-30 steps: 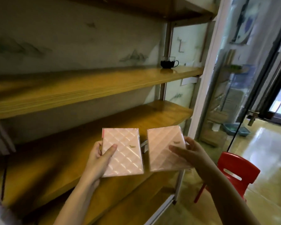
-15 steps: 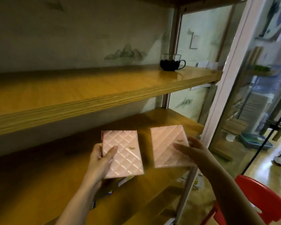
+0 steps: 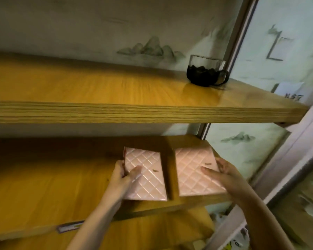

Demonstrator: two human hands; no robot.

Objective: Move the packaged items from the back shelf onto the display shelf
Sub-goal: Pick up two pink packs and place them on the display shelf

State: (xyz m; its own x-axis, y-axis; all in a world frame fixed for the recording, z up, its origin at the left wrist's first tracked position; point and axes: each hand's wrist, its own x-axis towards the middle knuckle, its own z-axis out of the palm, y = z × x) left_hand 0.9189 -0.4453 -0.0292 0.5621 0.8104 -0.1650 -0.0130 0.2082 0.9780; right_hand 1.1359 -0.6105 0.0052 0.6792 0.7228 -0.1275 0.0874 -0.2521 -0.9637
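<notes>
My left hand (image 3: 123, 179) grips the left pink package (image 3: 145, 175) and my right hand (image 3: 224, 175) the right pink package (image 3: 197, 171) — both low over the display shelf (image 3: 43, 186), centre-right of frame, long axes pointing away from me.

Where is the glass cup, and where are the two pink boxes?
glass cup (image 3: 205, 72), head view, on its dark lower half.
left pink quilted box (image 3: 146, 175), head view, on its quilted front.
right pink quilted box (image 3: 197, 170), head view, on its quilted front.
</notes>
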